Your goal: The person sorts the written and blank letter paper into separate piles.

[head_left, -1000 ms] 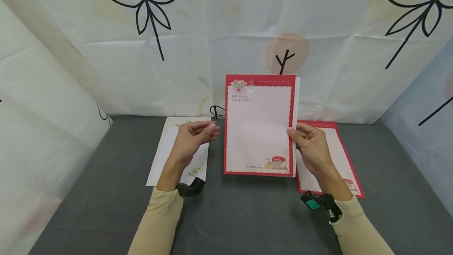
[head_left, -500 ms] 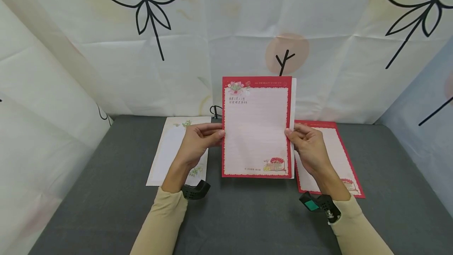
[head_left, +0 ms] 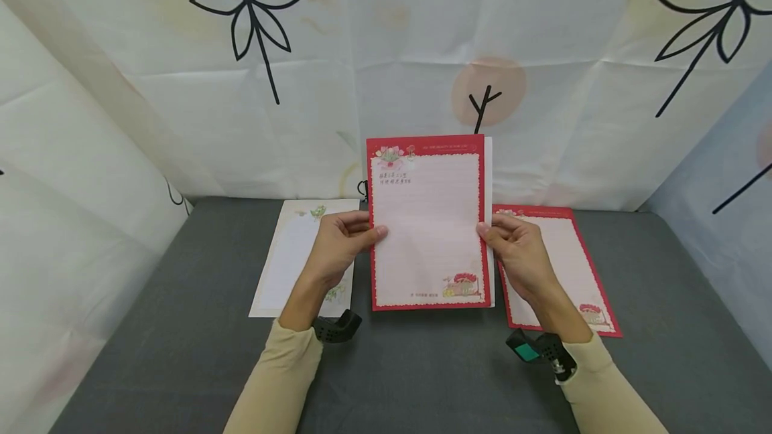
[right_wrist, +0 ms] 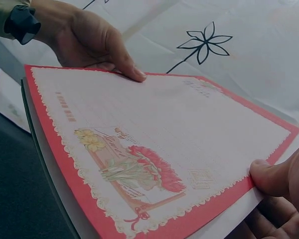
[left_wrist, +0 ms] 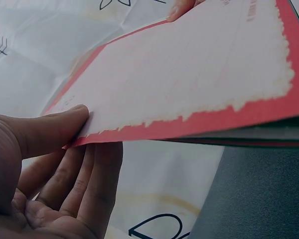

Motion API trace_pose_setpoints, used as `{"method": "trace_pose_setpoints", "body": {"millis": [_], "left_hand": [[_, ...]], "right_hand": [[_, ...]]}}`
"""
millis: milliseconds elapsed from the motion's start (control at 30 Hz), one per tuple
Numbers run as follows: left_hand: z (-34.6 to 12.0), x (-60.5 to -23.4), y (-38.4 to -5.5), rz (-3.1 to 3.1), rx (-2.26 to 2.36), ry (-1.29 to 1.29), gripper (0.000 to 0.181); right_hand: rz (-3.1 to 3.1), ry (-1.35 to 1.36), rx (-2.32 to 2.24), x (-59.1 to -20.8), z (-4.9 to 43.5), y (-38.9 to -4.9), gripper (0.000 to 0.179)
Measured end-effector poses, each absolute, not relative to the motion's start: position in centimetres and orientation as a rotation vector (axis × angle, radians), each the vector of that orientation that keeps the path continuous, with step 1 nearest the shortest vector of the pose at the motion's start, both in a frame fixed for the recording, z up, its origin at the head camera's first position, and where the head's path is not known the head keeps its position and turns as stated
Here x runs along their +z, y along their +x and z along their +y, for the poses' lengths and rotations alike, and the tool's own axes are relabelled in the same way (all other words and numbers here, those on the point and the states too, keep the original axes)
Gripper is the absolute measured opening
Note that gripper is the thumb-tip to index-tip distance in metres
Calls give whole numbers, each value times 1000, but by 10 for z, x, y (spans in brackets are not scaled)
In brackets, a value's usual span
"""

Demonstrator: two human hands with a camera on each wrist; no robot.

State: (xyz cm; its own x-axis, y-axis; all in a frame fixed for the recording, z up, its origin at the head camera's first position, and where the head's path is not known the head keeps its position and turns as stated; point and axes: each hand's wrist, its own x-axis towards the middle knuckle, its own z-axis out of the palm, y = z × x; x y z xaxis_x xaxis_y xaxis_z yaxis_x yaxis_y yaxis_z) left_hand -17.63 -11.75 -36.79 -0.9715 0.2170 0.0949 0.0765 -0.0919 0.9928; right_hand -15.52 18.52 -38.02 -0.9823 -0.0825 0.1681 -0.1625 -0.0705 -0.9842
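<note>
Two short handwritten lines (head_left: 395, 179), too small to read, stand above the left thumb on a red-bordered letter sheet (head_left: 428, 233), raised between both hands. The left hand (head_left: 345, 236) pinches its edge, thumb in front; the right hand (head_left: 519, 250) pinches it with a white sheet (right_wrist: 239, 216) behind. Below the fingers spreads a grey tabletop (head_left: 410, 380); beyond them, a flower-printed cloth backdrop (head_left: 386, 25).

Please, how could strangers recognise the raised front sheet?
Above the grey tabletop, the left hand and right hand hold a red-bordered letter sheet. Unlike the flat leafy sheet and flat red-bordered sheet, it is raised before a white sheet.
</note>
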Motion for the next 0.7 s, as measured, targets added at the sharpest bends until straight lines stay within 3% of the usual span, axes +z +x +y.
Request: {"method": "trace_pose_setpoints", "body": {"millis": [700], "left_hand": [[-117,-369,-177,2218,2248,314,30]], "right_hand": [[-2023,169,2121,-378,178,-155,34]]}}
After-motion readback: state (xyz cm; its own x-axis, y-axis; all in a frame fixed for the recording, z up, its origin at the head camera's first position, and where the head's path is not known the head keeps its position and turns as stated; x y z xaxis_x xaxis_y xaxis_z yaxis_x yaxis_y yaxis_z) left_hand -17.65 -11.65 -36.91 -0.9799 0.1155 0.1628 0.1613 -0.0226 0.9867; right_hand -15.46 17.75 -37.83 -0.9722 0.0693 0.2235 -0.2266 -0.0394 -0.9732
